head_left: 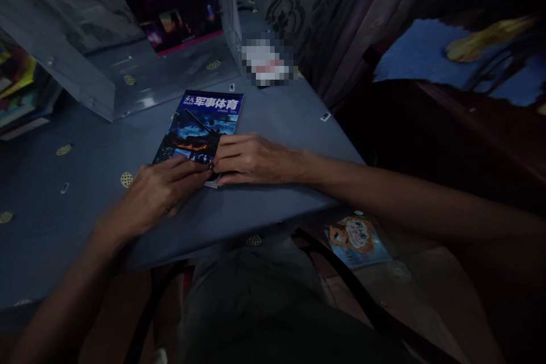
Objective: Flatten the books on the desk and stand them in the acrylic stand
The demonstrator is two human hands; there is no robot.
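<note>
A dark blue book [205, 119] with white Chinese characters and a tank picture on its cover lies on the table. My left hand [164, 187] rests over the book's lower left part, fingers together and bent inward. From the right side, my right hand [251, 158] has its fingers curled on the lower right part of the cover. The fingertips of both hands meet near the book's lower edge, where a pale strip shows between them. What the fingertips pinch there, beyond the book itself, is too dark to make out.
A blue-grey patterned tablecloth [94, 182] covers the table. Behind the book stands a clear panelled box [170, 79] before a purple picture. Stacked books [25, 96] are at left; a blurred-out white item [267, 62] sits at the back. Another book [358, 239] lies below the table edge.
</note>
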